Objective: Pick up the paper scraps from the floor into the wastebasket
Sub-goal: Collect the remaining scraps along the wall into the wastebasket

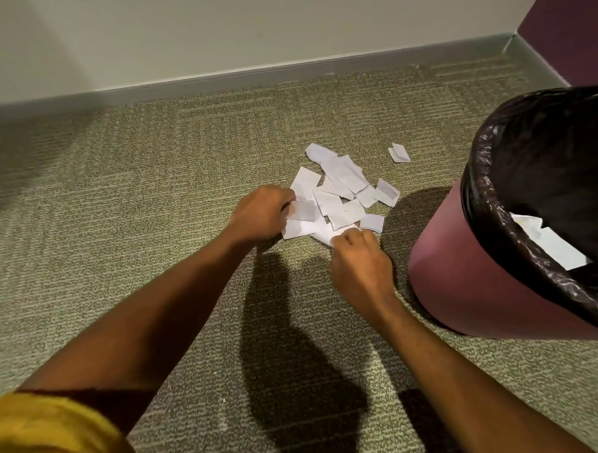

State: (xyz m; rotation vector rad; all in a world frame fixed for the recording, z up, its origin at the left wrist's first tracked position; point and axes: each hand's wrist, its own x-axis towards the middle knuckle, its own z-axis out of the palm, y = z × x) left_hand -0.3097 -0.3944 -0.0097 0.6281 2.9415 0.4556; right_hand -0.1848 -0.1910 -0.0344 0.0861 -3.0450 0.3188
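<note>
Paper scraps (337, 193) lie in a loose overlapping pile on the carpet (152, 198), centre of frame. One stray scrap (399, 152) sits apart, up and right of the pile. The wastebasket (464, 270) stands at the right edge, near the pile. Its black liner (496, 217) is folded over the rim, and a few white pieces (552, 246) are already inside.

The left hand (263, 214) is at the pile's left edge, fingers curled and pinching a scrap. The right hand (361, 261) is at the lower edge, fingers curled onto the paper. Its fingertips are hidden, so whether it has hold of anything cannot be told.

Handling, judged: the scraps are very light, thin and limp, lie flat on the carpet pile, and are likely to flutter or slip out. It seems best to rake them together from opposite edges, take them as a bunch and squeeze firmly. The stray scrap probably needs an edge pinch.
</note>
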